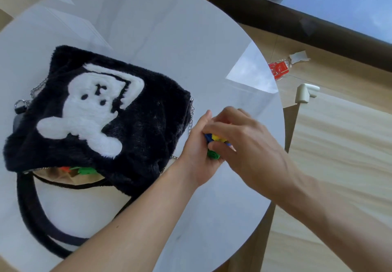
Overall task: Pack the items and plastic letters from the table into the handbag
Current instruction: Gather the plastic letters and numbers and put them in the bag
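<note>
- Table [148, 28]: round, white, glossy top; carries the handbag and both hands. Wooden floor visible beyond its right edge.
- Handbag [148, 119]: black, furry, lying flat on the left half of the table, with a white plush figure [89, 112] on its upper face. Zip opening faces the near edge and gapes, showing a tan lining. Dark handle [29, 214] loops toward the viewer across the tabletop. Metal chain [192, 119] runs along the bag's right side.
- Left hand [197, 151]: just right of the handbag, palm turned up and cupped, fingers curled round a cluster of plastic letters.
- Right hand [244, 142]: directly over the left hand, fingers curled down onto the same cluster, closing it in from above.
- Plastic letters in hands [214, 142]: blue, yellow and green pieces, pressed between both palms; individual shapes cannot be told.
- Plastic letters in bag [84, 170]: green and orange pieces lying inside the zip opening, against the lining.
- Floor items: red packet [279, 70], torn paper scrap [299, 56] and white corner piece [306, 92], all well apart from the table.
</note>
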Tool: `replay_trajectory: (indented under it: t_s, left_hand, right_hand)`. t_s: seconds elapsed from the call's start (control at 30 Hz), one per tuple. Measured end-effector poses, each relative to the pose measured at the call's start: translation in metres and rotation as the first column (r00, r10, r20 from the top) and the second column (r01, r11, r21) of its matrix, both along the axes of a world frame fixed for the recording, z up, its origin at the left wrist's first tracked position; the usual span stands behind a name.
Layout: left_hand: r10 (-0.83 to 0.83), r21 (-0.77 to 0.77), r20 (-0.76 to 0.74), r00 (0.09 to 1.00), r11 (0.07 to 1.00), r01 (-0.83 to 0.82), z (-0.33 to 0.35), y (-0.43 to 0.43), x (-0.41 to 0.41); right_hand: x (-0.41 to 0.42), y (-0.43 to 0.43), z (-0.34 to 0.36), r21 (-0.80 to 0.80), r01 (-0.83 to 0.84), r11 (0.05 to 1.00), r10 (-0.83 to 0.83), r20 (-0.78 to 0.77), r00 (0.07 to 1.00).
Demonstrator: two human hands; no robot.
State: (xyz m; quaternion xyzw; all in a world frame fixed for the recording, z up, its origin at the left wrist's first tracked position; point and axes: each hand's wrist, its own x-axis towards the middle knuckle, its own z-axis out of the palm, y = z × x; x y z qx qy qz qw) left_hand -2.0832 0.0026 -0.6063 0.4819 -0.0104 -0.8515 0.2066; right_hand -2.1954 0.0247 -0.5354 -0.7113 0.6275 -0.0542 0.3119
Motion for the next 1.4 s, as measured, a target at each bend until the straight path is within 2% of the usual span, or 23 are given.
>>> replay_trajectory:
  t_s: [0.07,0.13,0.2,0.23,0.27,0.33,0.4,0.47,0.6,0.73,0.8,0.87,0.9,0.97,1.07,1.17,1.27,1.33,1.4]
  left_hand:
    - [0.007,0.01,-0.028,1.0,1.0,-0.007,0.009,0.005,0.007]
    - [0.013,0.007,-0.031,0.999,1.0,-0.012,0.018,0.01,0.014]
    - [0.04,0.004,-0.035,0.999,0.999,-0.04,0.026,0.012,0.021]
    - [0.061,-0.002,-0.041,0.997,0.998,-0.061,0.031,0.014,0.027]
    - [0.079,-0.012,-0.049,0.996,0.997,-0.08,0.035,0.016,0.033]
    - [0.1,-0.031,-0.056,0.993,0.994,-0.102,0.045,0.021,0.049]
    - [0.102,-0.054,-0.069,0.992,0.993,-0.106,0.054,0.028,0.068]
    - [0.107,-0.064,-0.092,0.99,0.992,-0.113,0.062,0.036,0.09]
    - [0.15,-0.057,-0.112,0.982,0.986,-0.157,0.071,0.05,0.145]
    - [0.212,-0.104,-0.099,0.972,0.969,-0.222,0.077,0.057,0.202]
    - [0.295,-0.094,-0.102,0.95,0.948,-0.305,0.075,0.058,0.227]
    - [0.37,-0.069,-0.098,0.924,0.924,-0.377,0.069,0.058,0.244]
    - [0.391,-0.056,-0.088,0.916,0.916,-0.397,0.065,0.059,0.253]
    - [0.424,-0.02,-0.062,0.904,0.905,-0.426,0.058,0.06,0.267]
    - [0.442,0.031,0.005,0.897,0.896,-0.442,0.048,0.06,0.275]
    - [0.404,0.079,0.093,0.91,0.908,-0.411,0.039,0.058,0.273]
    - [0.362,0.093,0.135,0.922,0.922,-0.376,0.037,0.051,0.267]
    - [0.347,0.1,0.146,0.926,0.926,-0.363,0.038,0.043,0.262]
    - [0.34,0.103,0.152,0.928,0.928,-0.357,0.04,0.033,0.257]
  right_hand:
    - [0.006,0.012,0.006,-0.028,-0.072,0.997,0.07,-0.073,0.995]
    - [0.027,0.018,0.01,0.03,0.045,0.999,-0.046,0.034,0.998]
    - [0.054,0.025,0.022,0.152,0.164,0.975,-0.174,0.058,0.983]
    - [0.062,0.035,0.018,0.082,0.168,0.982,-0.166,-0.032,0.986]
    - [0.064,0.042,0.013,0.002,0.146,0.989,-0.146,-0.032,0.989]
    - [0.063,0.048,0.011,-0.188,0.059,0.98,-0.045,0.078,0.996]
    - [0.073,0.054,0.017,-0.292,0.099,0.951,-0.08,0.075,0.994]
    - [0.098,0.057,0.019,-0.271,0.084,0.959,-0.053,0.121,0.991]
    - [0.142,0.057,0.032,-0.209,0.032,0.977,-0.014,0.088,0.996]
    - [0.185,0.057,0.039,-0.144,-0.064,0.988,0.097,0.231,0.968]
    - [0.201,0.053,0.036,-0.127,0.016,0.992,0.027,0.325,0.945]
    - [0.206,0.042,0.028,-0.153,0.148,0.977,-0.088,0.342,0.936]
    - [0.208,0.034,0.022,-0.182,0.188,0.965,-0.127,0.303,0.944]
    - [0.213,0.017,0.01,-0.217,0.166,0.962,-0.144,0.116,0.983]
    - [0.221,-0.002,-0.007,-0.175,-0.049,0.983,0.007,-0.236,0.972]
    - [0.223,-0.019,-0.013,-0.132,-0.153,0.979,0.095,-0.365,0.926]
    - [0.221,-0.036,-0.005,-0.095,-0.061,0.994,0.038,-0.23,0.973]
    - [0.219,-0.046,0.006,-0.023,0.075,0.997,-0.076,-0.058,0.995]
    - [0.217,-0.055,0.017,0.062,0.206,0.976,-0.211,0.088,0.973]
